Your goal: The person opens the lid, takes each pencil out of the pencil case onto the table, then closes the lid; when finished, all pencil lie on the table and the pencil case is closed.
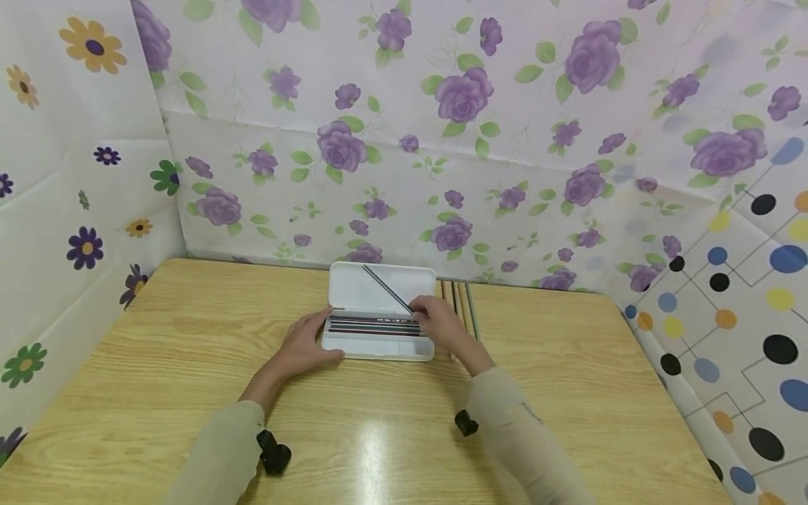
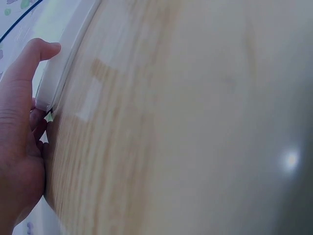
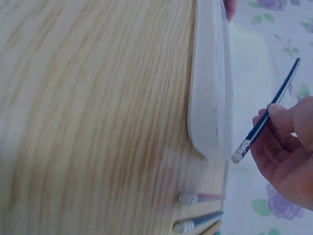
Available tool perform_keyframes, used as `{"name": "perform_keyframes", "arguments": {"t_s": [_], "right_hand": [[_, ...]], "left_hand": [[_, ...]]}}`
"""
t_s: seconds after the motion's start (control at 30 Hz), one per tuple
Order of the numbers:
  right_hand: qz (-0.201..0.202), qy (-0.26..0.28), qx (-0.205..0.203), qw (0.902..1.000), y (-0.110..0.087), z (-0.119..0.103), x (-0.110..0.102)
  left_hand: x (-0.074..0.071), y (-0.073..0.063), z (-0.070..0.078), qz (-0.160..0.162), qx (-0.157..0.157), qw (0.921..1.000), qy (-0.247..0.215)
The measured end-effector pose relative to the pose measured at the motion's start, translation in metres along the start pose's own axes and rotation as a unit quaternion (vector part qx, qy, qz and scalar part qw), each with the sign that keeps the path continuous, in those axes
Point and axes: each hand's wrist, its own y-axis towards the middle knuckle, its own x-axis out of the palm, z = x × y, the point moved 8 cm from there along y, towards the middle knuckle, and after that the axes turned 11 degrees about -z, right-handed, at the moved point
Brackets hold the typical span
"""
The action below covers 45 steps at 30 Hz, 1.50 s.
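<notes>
A white pencil case (image 1: 379,348) lies with its lid (image 1: 350,286) raised at the back of the table. Several pencils (image 1: 372,327) lie lengthwise inside it. My left hand (image 1: 308,345) holds the case's left end, with the thumb (image 2: 44,49) bent over the front wall in the left wrist view. Over the right part of the case, my right hand (image 1: 438,324) pinches a dark pencil (image 1: 384,286) between thumb and fingers. That pencil slants up to the left in front of the lid; its metal band and eraser end (image 3: 238,157) show in the right wrist view.
Right of the case, several more pencils (image 1: 469,312) lie side by side on the wooden table (image 1: 549,393), their near ends partly behind my right hand and wrist. A flowered sheet (image 1: 404,175) hangs directly behind the table's back edge.
</notes>
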Motion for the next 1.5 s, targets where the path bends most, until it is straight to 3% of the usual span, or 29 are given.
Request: {"name": "perform_keyframes", "arguments": {"t_s": [0.5,0.97,1.2,1.5], "right_hand": [[0.075,0.036,0.074,0.9938,-0.034,0.044,-0.034],[0.071,0.088,0.139,0.9839,-0.062,0.101,-0.052],[0.065,0.13,0.182,0.9725,-0.07,0.123,-0.05],[0.04,0.14,0.235,0.961,-0.079,0.139,-0.043]], "left_hand": [[-0.002,-0.001,0.001,0.0,-0.004,1.0,0.003],[-0.001,-0.002,-0.003,0.001,0.001,1.0,0.001],[0.002,0.0,-0.005,0.001,-0.003,1.0,0.002],[0.002,0.0,-0.002,0.001,0.005,1.0,0.007]]}}
